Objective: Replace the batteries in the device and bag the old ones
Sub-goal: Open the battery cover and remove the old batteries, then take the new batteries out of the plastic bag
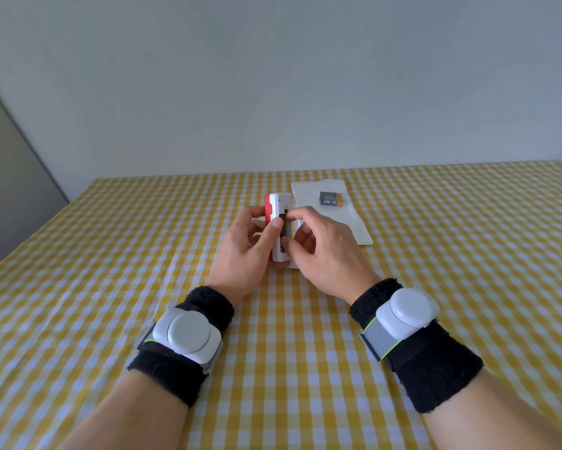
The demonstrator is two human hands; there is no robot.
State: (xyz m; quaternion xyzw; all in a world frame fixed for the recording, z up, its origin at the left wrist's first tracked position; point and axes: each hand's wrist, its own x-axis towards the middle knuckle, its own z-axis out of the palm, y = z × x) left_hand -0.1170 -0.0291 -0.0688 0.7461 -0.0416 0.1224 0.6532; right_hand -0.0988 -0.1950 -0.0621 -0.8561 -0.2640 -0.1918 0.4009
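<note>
A small white device with a red front [278, 206] stands upright above the table, its back turned to me and its dark battery bay showing. My left hand [247, 251] grips the device from the left, thumb on its back. My right hand [322, 251] has curled fingers at the bay, index finger and thumb pinching at something dark in it; what they hold is hidden. A clear plastic bag [338, 222] lies flat behind my right hand. On or in the bag rests a pair of grey and gold batteries [331, 199].
A yellow and white checked cloth [143, 254] covers the table. A pale wall rises behind its far edge, and a grey panel stands at the left. Both my wrists carry black bands with white sensor units.
</note>
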